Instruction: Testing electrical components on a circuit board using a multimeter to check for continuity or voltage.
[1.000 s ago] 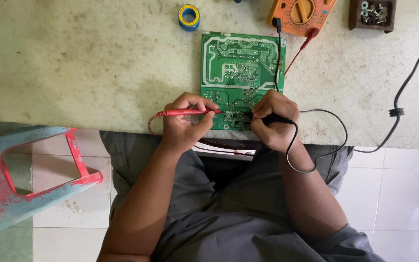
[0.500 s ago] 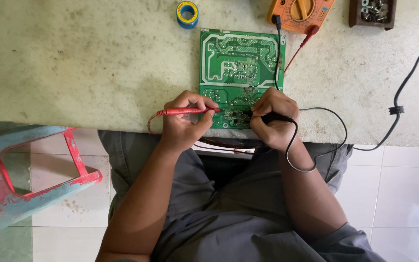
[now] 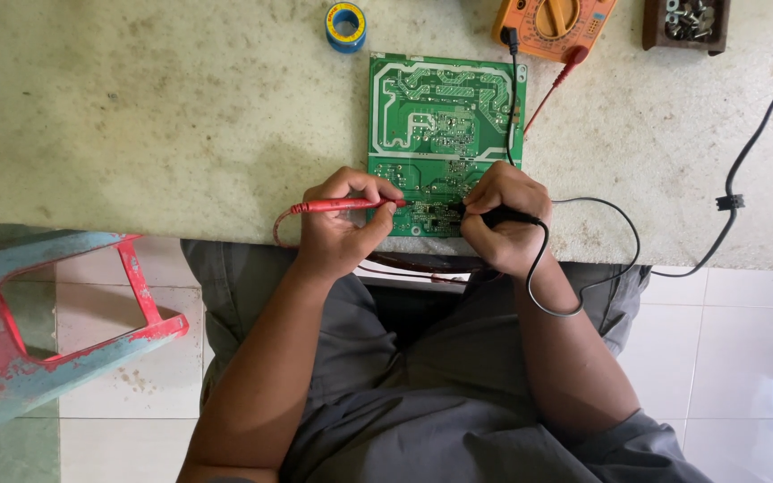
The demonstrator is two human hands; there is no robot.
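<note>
Green circuit board (image 3: 445,116) stays put; left hand (image 3: 342,224) still grips the red probe (image 3: 346,206), right hand (image 3: 498,219) the black probe (image 3: 503,215), both tips kept on it.

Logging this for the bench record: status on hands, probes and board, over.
Left hand grips red probe; right hand grips black probe. Both tips on green circuit board, near edge. Nothing between them.

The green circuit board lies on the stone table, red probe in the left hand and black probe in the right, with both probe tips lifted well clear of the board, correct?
Not quite. The head view shows both tips down on the green circuit board, at its near edge. The rest holds: the thin red probe is in the left hand, the black probe in the right hand, and the board lies on the stone table.
</note>
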